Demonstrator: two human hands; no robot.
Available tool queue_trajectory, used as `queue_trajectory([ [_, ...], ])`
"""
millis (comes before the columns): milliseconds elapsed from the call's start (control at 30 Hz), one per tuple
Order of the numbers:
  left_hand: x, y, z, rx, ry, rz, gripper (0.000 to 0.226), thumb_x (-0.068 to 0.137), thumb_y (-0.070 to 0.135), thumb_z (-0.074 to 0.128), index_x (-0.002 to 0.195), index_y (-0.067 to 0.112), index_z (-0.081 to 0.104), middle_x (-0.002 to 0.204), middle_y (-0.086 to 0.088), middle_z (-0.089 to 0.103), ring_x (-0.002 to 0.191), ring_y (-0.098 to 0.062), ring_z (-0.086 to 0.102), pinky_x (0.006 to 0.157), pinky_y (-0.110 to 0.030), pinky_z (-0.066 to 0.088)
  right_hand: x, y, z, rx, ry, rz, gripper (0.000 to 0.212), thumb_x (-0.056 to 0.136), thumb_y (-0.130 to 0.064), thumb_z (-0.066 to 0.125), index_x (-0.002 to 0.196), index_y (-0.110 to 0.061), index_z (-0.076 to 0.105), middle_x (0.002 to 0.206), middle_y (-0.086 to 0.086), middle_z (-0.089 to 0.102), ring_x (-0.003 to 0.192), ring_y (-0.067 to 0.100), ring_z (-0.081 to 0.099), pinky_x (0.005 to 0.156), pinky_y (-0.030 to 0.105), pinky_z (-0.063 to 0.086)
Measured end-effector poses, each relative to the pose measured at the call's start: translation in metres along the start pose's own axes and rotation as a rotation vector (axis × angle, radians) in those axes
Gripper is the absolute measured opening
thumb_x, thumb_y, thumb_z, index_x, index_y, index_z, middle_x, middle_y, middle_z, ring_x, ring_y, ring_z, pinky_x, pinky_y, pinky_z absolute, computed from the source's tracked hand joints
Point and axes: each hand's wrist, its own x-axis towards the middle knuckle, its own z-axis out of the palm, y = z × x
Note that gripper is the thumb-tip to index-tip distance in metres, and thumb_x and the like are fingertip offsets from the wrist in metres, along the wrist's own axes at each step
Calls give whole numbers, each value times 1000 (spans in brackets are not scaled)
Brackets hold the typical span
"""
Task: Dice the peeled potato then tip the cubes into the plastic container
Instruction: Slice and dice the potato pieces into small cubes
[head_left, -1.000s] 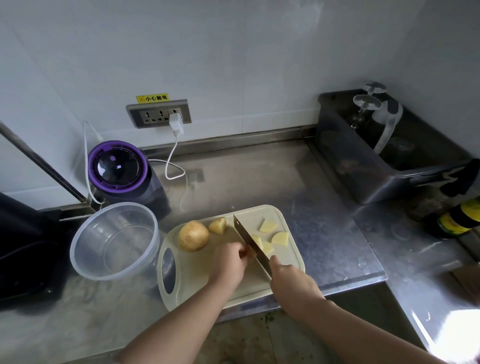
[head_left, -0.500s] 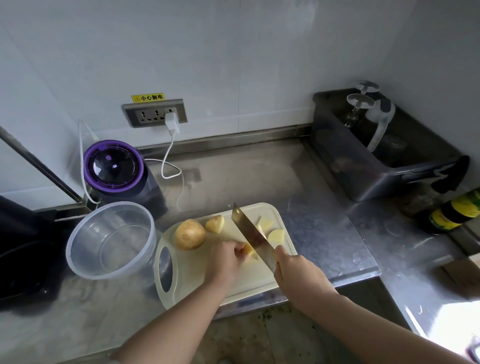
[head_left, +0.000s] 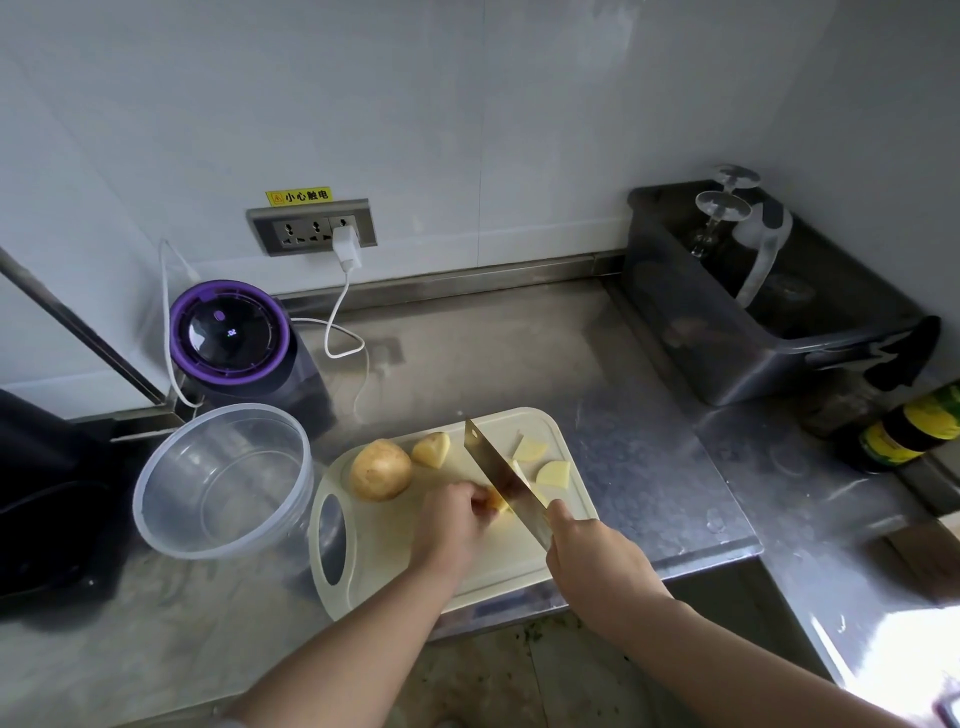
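Pinching one potato piece, the left hand holds it beside one knife the right hand grips

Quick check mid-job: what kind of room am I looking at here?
Most likely a kitchen, perhaps a commercial or shared one: a stainless steel counter, a cutting board with potato pieces on it, and a grey bin holding upturned glasses.
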Motion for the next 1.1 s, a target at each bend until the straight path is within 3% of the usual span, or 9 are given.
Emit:
queue_trajectory([
  [200, 1, 0, 0, 38, 5, 17, 24, 87, 23, 69, 109, 15, 72, 104, 1, 72, 97, -13, 66, 85, -25, 51, 2, 0, -1, -6, -32, -15, 55, 100, -18, 54, 146, -20, 23, 111, 1, 62, 72, 11, 56, 65, 18, 49],
  [333, 2, -2, 2, 46, -8, -1, 19, 87, 20, 69, 105, 17, 73, 100, 2, 73, 96, -14, 66, 86, -29, 52, 7, -2, 3, 2, -48, -21, 52, 101, -14, 49, 147, -17, 24, 92, -4, 48, 57, 6, 44, 49, 13, 37],
  [433, 2, -3, 1, 46, 2, -6, 15, 88, 22, 67, 101, 18, 73, 95, 3, 73, 92, -14, 66, 81, -28, 51, 12, -6, 12, 13, -53, 21, 42, 102, -12, 45, 142, -13, 31, 77, -5, 40, 62, 11, 51, 52, 16, 37],
  [567, 3, -3, 1, 106, 10, 10, 23, 90, 28, 65, 111, 19, 70, 104, 2, 72, 97, -14, 65, 80, -26, 51, 16, -4, 18, 15, -95, 15, 53, 100, -17, 53, 145, -16, 26, 77, -8, 40, 54, 6, 43, 46, 13, 35],
  [667, 3, -3, 1, 51, -6, -1, 25, 89, 23, 67, 113, 17, 69, 108, 2, 71, 101, -14, 65, 85, -26, 50, 18, 1, 17, 110, -59, 60, 42, 102, -20, 50, 139, -16, 31, 88, -5, 50, 58, 5, 48, 50, 12, 41],
  [767, 1, -4, 1, 10, 3, -6, 23, 88, 21, 68, 110, 15, 71, 104, 2, 71, 99, -14, 65, 84, -25, 50, 17, 2, 13, 196, 6, 111, 28, 104, -21, 40, 132, -16, 36, 82, -5, 53, 58, 4, 52, 49, 14, 40],
  [933, 3, -2, 3, 0, 21, -18, 22, 87, 22, 69, 108, 15, 72, 105, 2, 71, 98, -13, 64, 85, -25, 49, 8, 1, 1, 138, 17, 59, 37, 103, -22, 45, 137, -20, 31, 92, -5, 53, 69, 8, 58, 67, 21, 53],
  [1100, 8, 3, 6, 13, 20, -29, 21, 87, 20, 69, 107, 15, 72, 104, 1, 72, 98, -14, 65, 85, -24, 49, 4, 1, 2, 142, 7, 54, 41, 102, -21, 48, 139, -21, 30, 92, -4, 53, 69, 9, 59, 67, 21, 54],
])
